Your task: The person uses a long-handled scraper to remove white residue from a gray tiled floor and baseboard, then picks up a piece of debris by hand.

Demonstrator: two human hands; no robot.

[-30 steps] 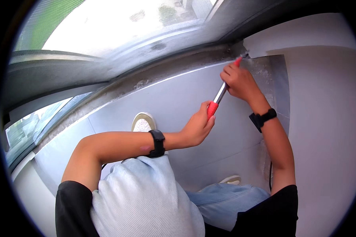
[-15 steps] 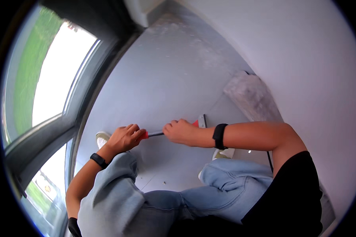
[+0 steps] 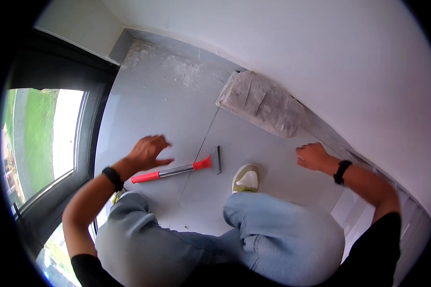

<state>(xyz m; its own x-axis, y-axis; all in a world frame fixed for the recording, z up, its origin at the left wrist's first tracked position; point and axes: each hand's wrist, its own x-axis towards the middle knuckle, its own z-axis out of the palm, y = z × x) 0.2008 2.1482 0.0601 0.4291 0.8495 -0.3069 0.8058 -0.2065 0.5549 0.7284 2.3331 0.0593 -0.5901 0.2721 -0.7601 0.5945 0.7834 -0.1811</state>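
A scraper (image 3: 176, 171) with a red grip, a grey metal shaft and a red head lies across the grey floor in front of my knees. Its thin dark blade (image 3: 219, 160) is at the right end. Over the grip end hovers my left hand (image 3: 151, 152), open, thumb and fingers apart, holding nothing. My right hand (image 3: 312, 157) is well to the right of the scraper, near the wall base, with its fingers curled in; nothing shows in it.
A dusty, plastic-wrapped block-shaped bundle (image 3: 262, 103) lies against the white wall (image 3: 321, 57). On the left stands a dark-framed glass door (image 3: 93, 110). My shoe (image 3: 246, 178) is close to the blade. Pale dust (image 3: 187, 71) marks the far floor.
Both hands have let go of the scraper, which now lies on the floor. My right hand has moved away to the right. The view has turned toward the wall and bundle.
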